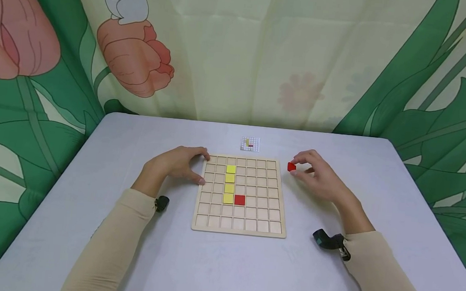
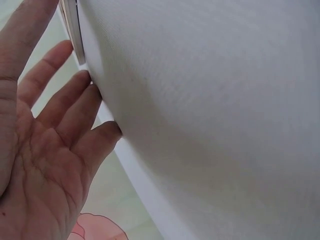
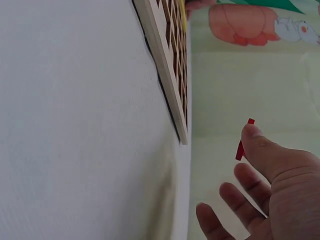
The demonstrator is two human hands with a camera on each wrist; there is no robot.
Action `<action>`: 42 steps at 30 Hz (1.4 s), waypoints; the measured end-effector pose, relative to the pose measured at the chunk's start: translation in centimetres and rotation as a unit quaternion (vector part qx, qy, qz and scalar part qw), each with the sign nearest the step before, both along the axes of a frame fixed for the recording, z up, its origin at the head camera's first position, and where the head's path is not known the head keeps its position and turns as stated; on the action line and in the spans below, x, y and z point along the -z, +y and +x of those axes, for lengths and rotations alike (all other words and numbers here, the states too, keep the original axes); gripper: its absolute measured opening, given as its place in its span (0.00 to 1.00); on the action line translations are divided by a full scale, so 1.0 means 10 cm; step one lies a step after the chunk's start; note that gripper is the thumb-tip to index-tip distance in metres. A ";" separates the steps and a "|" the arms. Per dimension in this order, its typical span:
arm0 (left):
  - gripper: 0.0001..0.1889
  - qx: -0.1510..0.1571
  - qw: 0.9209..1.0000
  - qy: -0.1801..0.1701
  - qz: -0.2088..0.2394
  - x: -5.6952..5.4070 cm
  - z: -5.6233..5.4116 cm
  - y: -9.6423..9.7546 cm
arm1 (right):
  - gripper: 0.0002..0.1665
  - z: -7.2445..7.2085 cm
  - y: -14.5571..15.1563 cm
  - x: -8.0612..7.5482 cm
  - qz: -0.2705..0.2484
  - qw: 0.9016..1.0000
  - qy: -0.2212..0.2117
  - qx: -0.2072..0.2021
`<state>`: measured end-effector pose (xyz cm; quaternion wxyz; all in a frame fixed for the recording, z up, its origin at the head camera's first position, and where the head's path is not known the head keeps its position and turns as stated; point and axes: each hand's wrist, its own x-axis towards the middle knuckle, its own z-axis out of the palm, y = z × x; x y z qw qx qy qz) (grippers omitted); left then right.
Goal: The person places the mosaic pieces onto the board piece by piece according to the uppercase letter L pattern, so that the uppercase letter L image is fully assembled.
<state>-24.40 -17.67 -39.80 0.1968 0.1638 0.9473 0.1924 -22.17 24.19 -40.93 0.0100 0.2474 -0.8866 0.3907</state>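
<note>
A wooden grid board [image 1: 238,232] lies on the table, with a column of yellow square tiles [image 1: 230,178] in it. One red tile [image 1: 239,200] sits beside the lowest yellow one. At the board's left edge, my left hand [image 1: 180,162] touches the frame with the thumb and a fingertip spread apart. My right hand [image 1: 317,175] pinches another red square tile [image 1: 291,167] between thumb and finger, off the board's upper right side. In the right wrist view that red tile [image 3: 239,152] shows edge-on behind the thumb, held above the table.
A small printed card [image 1: 250,144] with a coloured grid pattern lies behind the board. The white table [image 1: 223,272] ends at the back against a curtain [image 1: 232,49] printed with flowers and leaves.
</note>
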 end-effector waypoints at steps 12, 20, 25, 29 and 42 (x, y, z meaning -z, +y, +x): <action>0.39 0.011 1.000 0.002 0.004 -0.01 0.00 0.00 | 0.13 0.11 -0.29 -0.04 -0.008 0.999 -0.007 -0.036; 0.39 0.001 1.000 -0.005 0.003 -0.01 0.00 0.02 | 0.13 0.13 -0.42 -0.13 0.015 0.998 -0.001 -0.055; 0.39 0.001 1.000 -0.002 -0.001 -0.02 0.01 0.01 | 0.12 0.17 -0.54 -0.16 0.014 0.997 -0.012 -0.070; 0.39 0.000 1.000 -0.002 -0.004 -0.01 0.00 0.01 | 0.12 0.21 -0.64 -0.12 0.032 0.997 -0.028 -0.063; 0.38 -0.016 1.000 -0.017 0.004 -0.01 0.00 0.03 | 0.10 0.37 -0.84 0.04 0.071 0.992 -0.030 -0.097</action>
